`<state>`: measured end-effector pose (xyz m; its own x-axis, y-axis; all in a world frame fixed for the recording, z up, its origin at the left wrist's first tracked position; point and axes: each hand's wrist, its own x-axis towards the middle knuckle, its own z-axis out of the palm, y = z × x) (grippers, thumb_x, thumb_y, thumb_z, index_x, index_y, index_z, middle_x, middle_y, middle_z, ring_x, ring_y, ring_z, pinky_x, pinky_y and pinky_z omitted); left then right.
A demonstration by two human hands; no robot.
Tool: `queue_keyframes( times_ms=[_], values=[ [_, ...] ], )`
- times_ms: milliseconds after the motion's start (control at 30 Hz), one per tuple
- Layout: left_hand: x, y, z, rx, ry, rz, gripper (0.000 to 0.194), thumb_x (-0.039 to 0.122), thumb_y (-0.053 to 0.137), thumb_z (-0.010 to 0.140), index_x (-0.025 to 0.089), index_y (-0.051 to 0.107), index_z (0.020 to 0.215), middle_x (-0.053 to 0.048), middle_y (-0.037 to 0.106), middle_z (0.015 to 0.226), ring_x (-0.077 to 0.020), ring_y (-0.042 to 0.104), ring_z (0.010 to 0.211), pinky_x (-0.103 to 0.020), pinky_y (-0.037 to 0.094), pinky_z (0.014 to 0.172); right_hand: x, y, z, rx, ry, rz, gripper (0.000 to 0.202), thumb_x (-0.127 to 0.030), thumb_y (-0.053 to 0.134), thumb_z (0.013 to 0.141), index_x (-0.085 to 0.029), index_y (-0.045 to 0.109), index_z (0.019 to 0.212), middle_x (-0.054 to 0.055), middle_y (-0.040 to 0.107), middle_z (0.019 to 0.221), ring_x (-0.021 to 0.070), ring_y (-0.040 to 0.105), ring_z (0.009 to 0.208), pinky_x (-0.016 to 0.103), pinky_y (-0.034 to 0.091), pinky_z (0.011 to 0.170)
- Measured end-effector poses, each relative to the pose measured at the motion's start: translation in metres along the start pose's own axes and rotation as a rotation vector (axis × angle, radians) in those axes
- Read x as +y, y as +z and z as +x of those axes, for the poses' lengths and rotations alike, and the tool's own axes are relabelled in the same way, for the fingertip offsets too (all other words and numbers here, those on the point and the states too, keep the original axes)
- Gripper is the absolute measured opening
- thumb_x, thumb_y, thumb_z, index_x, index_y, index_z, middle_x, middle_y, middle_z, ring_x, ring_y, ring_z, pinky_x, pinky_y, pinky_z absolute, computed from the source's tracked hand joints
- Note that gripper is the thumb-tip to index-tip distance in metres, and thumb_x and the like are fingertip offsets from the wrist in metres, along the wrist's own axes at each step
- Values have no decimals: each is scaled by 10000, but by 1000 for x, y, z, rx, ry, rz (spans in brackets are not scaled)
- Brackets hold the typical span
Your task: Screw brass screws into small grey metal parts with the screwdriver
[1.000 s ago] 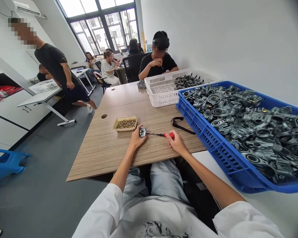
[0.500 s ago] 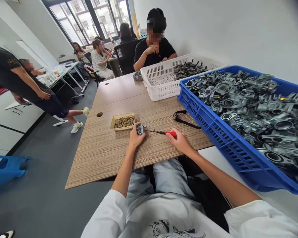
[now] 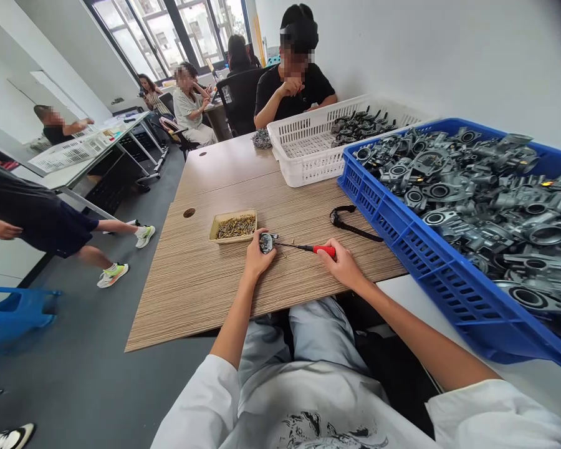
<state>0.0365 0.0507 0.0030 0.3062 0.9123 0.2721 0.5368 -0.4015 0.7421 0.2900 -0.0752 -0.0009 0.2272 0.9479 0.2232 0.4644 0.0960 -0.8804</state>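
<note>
My left hand (image 3: 258, 259) is closed around a small grey metal part (image 3: 266, 242), just in front of a cream tray (image 3: 214, 231) of small brass and silver screws (image 3: 236, 227). To its right, my right hand (image 3: 342, 263) grips the red handle of a screwdriver (image 3: 325, 251). The dark shaft points left, and its tip is at the right side of the metal part. A couple of small brass pieces (image 3: 285, 254) lie on the wood-grain table (image 3: 191, 280) by the shaft.
A blue crate (image 3: 402, 240) full of metal castings stands at the right. Behind it is a white basket (image 3: 308, 171) with dark parts. A black watch (image 3: 350, 223) lies beside the blue crate. One person (image 3: 273, 93) sits across the table; another (image 3: 42, 212) is on the left.
The person on the left has moved further left and nearer. The view has shifted slightly. My hands keep the same hold on the metal part and the screwdriver.
</note>
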Motion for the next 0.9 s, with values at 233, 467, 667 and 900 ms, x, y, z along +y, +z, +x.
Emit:
queue_keyframes(
  times_ms=[233, 467, 667, 900],
  values=[
    [-1, 0, 0, 18, 5, -28, 549, 179, 673, 773, 236, 547, 1305, -38, 720, 1103, -187, 669, 899, -296, 515, 857, 0, 1, 1, -37, 49, 27, 316, -550, 565, 1002, -252, 518, 907, -32, 513, 607, 176, 469, 557, 296, 370, 536],
    [-3, 2, 1, 26, 6, -49, 559, 154, 668, 757, 230, 551, 1299, -31, 717, 1068, -177, 658, 867, -281, 506, 826, 1, 0, -1, -62, -39, 97, 297, -453, 619, 962, -260, 439, 1098, -31, 537, 740, 188, 520, 596, 313, 436, 574],
    [-3, 2, 0, 30, 28, -60, 550, 170, 664, 757, 226, 553, 1293, -30, 706, 1050, -176, 638, 854, -285, 497, 825, 2, 0, 1, -15, -18, -30, 266, -491, 567, 997, -253, 472, 926, -29, 526, 679, 178, 484, 583, 309, 361, 573],
    [-4, 3, 1, 36, 29, -78, 553, 159, 665, 750, 224, 554, 1288, -38, 708, 1077, -178, 645, 878, -290, 502, 843, -1, 0, 1, -62, 20, 15, 273, -520, 554, 1002, -254, 493, 984, -37, 521, 655, 178, 488, 557, 299, 380, 545]
  ],
)
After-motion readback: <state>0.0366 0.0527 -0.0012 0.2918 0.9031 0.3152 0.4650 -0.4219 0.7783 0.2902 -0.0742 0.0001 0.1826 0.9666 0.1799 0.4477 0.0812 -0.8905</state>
